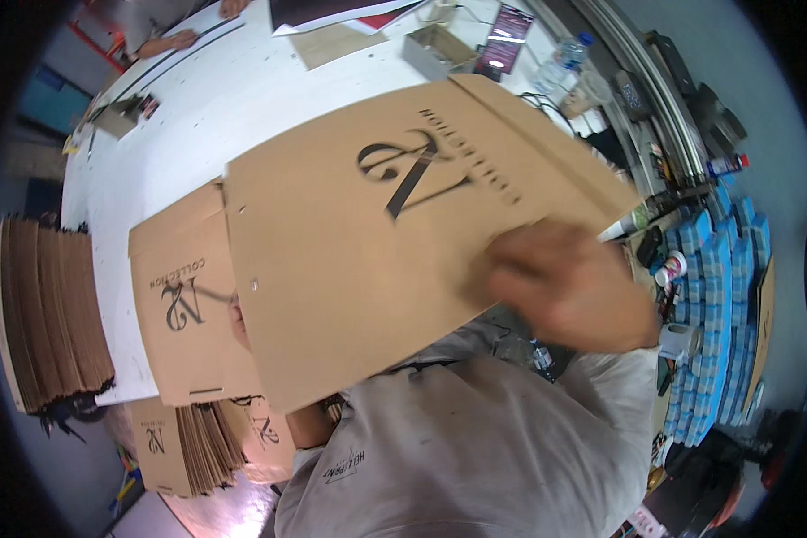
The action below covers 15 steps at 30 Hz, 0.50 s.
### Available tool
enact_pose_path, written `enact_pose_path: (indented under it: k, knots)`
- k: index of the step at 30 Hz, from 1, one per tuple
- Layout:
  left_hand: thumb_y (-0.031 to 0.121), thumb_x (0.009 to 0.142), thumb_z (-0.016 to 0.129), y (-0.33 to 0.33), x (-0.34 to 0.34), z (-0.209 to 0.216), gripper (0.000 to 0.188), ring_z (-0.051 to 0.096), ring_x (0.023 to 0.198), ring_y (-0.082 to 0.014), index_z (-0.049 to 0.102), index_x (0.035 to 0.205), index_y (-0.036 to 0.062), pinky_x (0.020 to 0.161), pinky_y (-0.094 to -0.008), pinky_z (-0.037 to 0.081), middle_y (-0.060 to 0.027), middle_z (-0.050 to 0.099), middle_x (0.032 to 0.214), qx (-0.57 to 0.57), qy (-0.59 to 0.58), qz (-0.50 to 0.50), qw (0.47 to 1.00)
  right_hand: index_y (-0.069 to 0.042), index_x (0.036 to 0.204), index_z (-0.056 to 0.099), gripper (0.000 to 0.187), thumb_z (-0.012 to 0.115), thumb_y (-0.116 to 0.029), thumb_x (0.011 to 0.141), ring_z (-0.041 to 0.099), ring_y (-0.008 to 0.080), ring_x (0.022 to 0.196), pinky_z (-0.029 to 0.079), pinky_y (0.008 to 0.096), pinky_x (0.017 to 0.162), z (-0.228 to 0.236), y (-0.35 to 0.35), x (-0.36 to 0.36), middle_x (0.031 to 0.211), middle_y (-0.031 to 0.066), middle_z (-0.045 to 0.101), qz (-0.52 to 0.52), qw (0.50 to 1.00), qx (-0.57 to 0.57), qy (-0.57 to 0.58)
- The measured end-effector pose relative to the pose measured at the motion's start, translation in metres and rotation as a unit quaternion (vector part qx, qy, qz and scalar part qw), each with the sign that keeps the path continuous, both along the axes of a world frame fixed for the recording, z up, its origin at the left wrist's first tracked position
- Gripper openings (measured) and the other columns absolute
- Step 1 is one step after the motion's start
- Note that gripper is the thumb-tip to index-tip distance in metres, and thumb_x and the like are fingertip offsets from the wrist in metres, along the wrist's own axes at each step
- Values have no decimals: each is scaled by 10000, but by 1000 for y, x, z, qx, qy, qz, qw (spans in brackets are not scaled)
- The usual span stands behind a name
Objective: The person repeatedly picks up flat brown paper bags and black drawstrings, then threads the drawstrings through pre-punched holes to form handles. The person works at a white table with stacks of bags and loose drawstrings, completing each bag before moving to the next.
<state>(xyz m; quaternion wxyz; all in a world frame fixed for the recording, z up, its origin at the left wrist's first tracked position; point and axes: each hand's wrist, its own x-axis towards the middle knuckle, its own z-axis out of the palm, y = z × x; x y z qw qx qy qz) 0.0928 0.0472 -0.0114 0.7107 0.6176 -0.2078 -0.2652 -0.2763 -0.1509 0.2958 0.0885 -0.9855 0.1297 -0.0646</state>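
A large flat kraft paper bag (332,269) with a black printed logo is tilted in front of me, a folded strip along its far right edge. Two small holes lie near its left edge. Over its near right part is my right hand (569,287), smeared by motion, so its fingers cannot be read. Only a bit of my left hand (239,321) shows at the bag's left edge; the rest is hidden behind the bag. Beside it, a second kraft bag (175,345) with the same print lies on the white table (188,117), partly covered by the first.
Stacks of kraft bags stand at the far left (54,314) and lower left (211,448). Across the table are a small open box (435,52), a water bottle (565,58) and another person's hand (170,42). Blue stacked bundles (713,314) stand at right.
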Motion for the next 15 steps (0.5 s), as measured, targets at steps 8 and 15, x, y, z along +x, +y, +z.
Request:
enact_pose_path:
  k: [8, 15]
  knots:
    - [359, 1076, 569, -44, -38, 14, 518, 671, 1047, -188, 580, 1372, -66, 886, -327, 545, -163, 683, 1229, 105, -46, -131, 985, 4, 1085, 664, 321, 736, -159, 819, 661, 328, 1027, 526, 416, 916, -206, 26, -32, 1068, 170, 677, -37, 947, 317, -43]
    - [120, 1003, 688, -41, -59, 24, 301, 653, 879, -115, 661, 1240, -63, 790, -257, 529, -87, 718, 1002, 127, -80, -136, 979, -11, 1098, 725, 282, 711, -228, 919, 752, 334, 810, 576, 423, 747, -276, -152, -200, 878, 196, 757, -647, 724, 2, -241]
